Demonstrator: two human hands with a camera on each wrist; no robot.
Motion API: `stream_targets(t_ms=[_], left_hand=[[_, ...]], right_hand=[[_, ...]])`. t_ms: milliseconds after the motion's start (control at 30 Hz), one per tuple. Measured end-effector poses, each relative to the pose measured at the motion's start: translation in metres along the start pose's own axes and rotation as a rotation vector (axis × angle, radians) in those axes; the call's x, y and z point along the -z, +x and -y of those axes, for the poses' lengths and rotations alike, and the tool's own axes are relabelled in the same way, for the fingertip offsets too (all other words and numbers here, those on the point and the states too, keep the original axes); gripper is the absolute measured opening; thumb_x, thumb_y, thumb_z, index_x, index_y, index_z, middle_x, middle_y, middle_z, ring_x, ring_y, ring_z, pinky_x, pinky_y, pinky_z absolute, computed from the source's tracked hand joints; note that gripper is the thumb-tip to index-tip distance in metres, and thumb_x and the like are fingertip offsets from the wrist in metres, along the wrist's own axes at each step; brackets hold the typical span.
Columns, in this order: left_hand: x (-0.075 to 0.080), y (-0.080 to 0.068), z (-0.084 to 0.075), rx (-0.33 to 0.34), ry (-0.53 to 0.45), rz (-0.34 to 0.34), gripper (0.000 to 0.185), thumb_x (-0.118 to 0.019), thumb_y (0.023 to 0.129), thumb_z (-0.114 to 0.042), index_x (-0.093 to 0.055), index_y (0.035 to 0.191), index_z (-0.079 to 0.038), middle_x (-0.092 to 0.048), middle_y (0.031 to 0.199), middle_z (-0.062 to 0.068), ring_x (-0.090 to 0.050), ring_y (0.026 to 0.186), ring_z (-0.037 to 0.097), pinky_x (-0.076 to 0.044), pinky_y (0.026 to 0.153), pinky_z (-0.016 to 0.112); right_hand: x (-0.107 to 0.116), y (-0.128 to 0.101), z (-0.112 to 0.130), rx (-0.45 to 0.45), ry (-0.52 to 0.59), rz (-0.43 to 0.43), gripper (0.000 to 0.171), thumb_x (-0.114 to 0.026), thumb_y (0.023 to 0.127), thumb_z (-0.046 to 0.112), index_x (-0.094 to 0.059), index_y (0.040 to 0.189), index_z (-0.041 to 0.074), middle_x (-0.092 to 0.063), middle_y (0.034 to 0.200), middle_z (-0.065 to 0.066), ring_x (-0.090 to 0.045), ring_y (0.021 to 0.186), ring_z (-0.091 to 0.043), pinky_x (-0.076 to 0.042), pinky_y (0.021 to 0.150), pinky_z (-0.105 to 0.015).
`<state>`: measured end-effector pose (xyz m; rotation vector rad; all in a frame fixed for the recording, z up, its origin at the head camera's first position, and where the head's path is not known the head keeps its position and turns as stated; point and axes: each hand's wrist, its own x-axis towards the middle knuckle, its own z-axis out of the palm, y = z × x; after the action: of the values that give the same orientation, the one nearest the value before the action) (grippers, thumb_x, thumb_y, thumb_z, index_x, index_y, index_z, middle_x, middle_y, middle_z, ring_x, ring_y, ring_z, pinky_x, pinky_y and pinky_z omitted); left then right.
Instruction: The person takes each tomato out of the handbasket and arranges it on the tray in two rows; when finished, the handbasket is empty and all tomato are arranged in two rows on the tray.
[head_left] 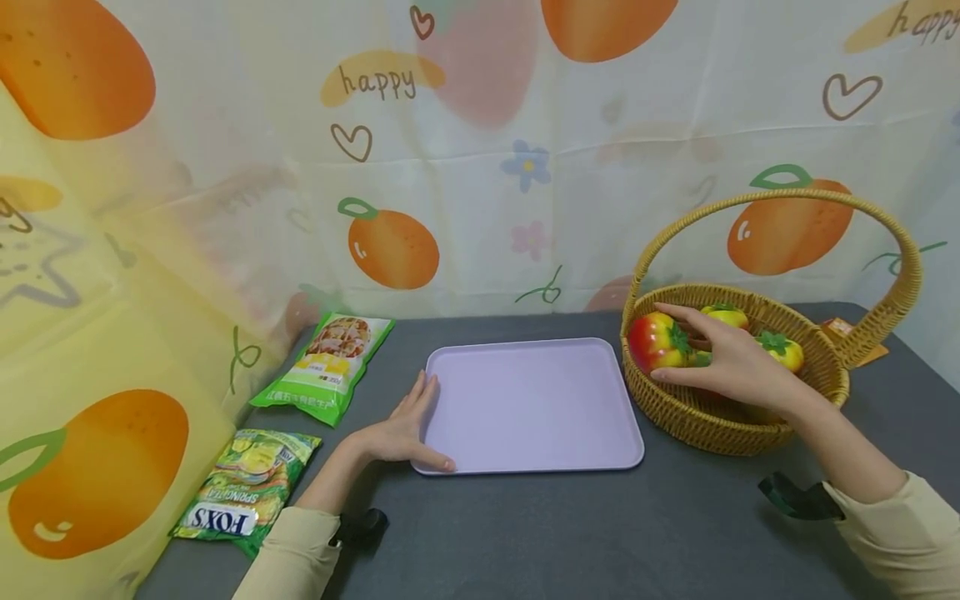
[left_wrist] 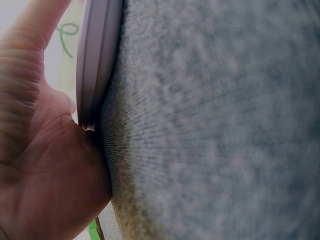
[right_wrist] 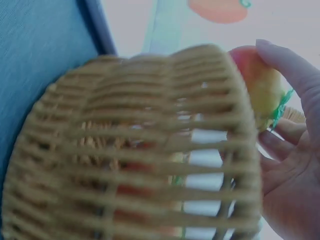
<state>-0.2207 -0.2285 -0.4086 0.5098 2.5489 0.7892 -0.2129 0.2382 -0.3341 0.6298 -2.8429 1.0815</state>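
A pale purple tray [head_left: 532,408] lies flat on the dark table. Along its left edge rests my left hand [head_left: 401,425], fingers extended and thumb at the near corner; the left wrist view shows the palm [left_wrist: 50,165] beside the rim. On the right, my right hand [head_left: 738,362] reaches into a wicker basket [head_left: 690,417] and grips a red and yellow fruit [head_left: 654,342] with a green leafy top. In the right wrist view the thumb presses on this fruit [right_wrist: 260,85], while the basket's weave [right_wrist: 140,150] covers much of the frame.
More yellow fruits [head_left: 783,350] with green tops sit in the basket, whose tall handle [head_left: 780,193] arches above. At the left lie a green snack bag [head_left: 326,367] and a Fox's candy bag [head_left: 247,483]. An orange packet [head_left: 838,327] is partly hidden behind the basket.
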Motion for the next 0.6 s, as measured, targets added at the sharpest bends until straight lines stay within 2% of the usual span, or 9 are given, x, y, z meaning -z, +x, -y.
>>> stream_targets(t_ms=[200,433,600], left_hand=[[0.0,0.001,0.0,-0.001,0.012,-0.007,0.134,-0.083,0.068,-0.055,0.008,0.156,-0.011,0.023,0.159,0.016,0.011,0.145,0.041,-0.006,0.113,0.063],[-0.001,0.001,0.0,0.008,0.022,-0.017,0.133,-0.083,0.069,-0.054,0.007,0.156,-0.011,0.022,0.159,0.017,0.01,0.145,0.042,-0.007,0.113,0.063],[-0.002,0.001,-0.001,0.012,0.022,-0.015,0.133,-0.083,0.069,-0.055,0.007,0.157,-0.011,0.022,0.159,0.017,0.009,0.145,0.044,-0.006,0.112,0.064]], right_hand=[[-0.005,0.006,0.015,0.044,0.036,0.01,0.084,-0.078,0.082,0.039,-0.035,0.151,0.015,-0.049,0.136,-0.015,-0.051,0.114,-0.035,-0.049,0.089,-0.055],[-0.018,0.016,0.027,0.101,0.047,0.02,0.082,-0.079,0.082,0.037,-0.037,0.15,0.018,-0.05,0.137,-0.013,-0.052,0.118,-0.034,-0.05,0.089,-0.053],[-0.031,0.025,0.032,0.112,0.099,0.061,0.082,-0.078,0.083,0.037,-0.035,0.151,0.021,-0.051,0.135,-0.012,-0.053,0.114,-0.029,-0.051,0.09,-0.049]])
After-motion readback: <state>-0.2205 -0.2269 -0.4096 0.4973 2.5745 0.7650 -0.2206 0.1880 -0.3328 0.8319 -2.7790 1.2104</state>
